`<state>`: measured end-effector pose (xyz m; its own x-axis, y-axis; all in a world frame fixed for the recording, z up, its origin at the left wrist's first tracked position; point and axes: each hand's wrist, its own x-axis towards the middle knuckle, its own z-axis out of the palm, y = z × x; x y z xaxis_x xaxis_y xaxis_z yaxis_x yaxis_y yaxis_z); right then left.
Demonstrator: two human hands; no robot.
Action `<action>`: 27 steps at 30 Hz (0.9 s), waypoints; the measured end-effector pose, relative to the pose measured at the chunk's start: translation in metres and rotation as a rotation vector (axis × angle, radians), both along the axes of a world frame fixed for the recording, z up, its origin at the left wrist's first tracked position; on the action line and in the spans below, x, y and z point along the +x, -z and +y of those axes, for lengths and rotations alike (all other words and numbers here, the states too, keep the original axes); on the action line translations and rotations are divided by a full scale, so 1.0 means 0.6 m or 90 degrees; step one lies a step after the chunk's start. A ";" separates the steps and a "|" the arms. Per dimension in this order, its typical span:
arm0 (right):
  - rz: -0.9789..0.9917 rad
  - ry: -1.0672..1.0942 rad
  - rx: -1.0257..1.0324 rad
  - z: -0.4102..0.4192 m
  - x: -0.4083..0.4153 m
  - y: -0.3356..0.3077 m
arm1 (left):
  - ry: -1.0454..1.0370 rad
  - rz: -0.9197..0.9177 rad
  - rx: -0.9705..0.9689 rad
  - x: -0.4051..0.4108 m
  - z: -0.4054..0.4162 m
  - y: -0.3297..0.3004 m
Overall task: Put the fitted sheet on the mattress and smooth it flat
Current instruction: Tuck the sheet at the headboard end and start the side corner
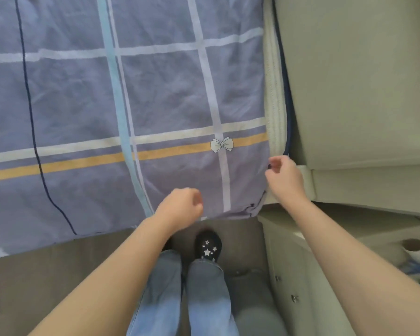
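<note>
- while the sheet [121,93] lies over the mattress [275,98], the right hand [285,177] pinches its corner edge
- left hand [182,206] — loosely curled, holding nothing, just above the sheet's near edge

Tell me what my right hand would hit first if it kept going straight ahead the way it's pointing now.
Probably the exposed cream mattress edge, just beyond the right hand at the sheet's corner. The fitted sheet stops short of that side there. Depth is unclear, so the hand may pass above the edge instead.

Single head view, looking steeply down, close over sheet [107,105] corner beside bed edge.
</note>
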<state>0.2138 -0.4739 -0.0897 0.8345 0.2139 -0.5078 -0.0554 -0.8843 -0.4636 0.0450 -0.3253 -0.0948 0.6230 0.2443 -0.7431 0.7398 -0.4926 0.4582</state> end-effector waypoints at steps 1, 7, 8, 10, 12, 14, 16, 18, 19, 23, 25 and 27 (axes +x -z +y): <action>0.035 0.052 0.013 0.008 0.014 0.014 | -0.079 -0.037 -0.010 0.018 0.008 0.000; 0.127 0.069 0.103 0.065 0.009 0.044 | -0.404 -0.136 -0.220 0.107 0.031 0.009; 0.137 0.023 0.132 0.080 -0.002 0.039 | -0.431 -0.126 -0.271 0.121 0.032 0.009; 0.177 -0.089 0.189 0.111 -0.030 0.020 | -0.467 -0.127 -0.319 0.141 0.030 0.004; 0.196 -0.156 0.235 0.136 -0.048 -0.006 | -0.497 -0.180 -0.237 0.152 0.039 -0.003; 0.186 -0.076 0.265 0.149 -0.041 -0.030 | -0.545 -0.162 -0.182 0.145 0.058 0.000; 0.167 0.075 0.268 0.155 -0.019 -0.040 | -0.589 -0.131 -0.303 0.131 0.077 -0.007; 0.271 0.162 0.256 0.165 -0.004 -0.042 | -0.584 -0.108 -0.446 0.121 0.084 -0.019; 0.330 0.173 0.240 0.173 -0.002 -0.040 | -0.558 -0.095 -0.484 0.120 0.086 -0.024; 0.196 0.048 0.183 0.197 -0.001 -0.040 | -0.470 -0.093 -0.465 0.121 0.090 -0.034; 0.062 -0.002 0.104 0.187 0.007 -0.046 | -0.446 -0.107 -0.404 0.118 0.092 -0.038; -0.016 -0.011 0.064 0.166 0.017 -0.053 | -0.419 -0.117 -0.344 0.115 0.091 -0.038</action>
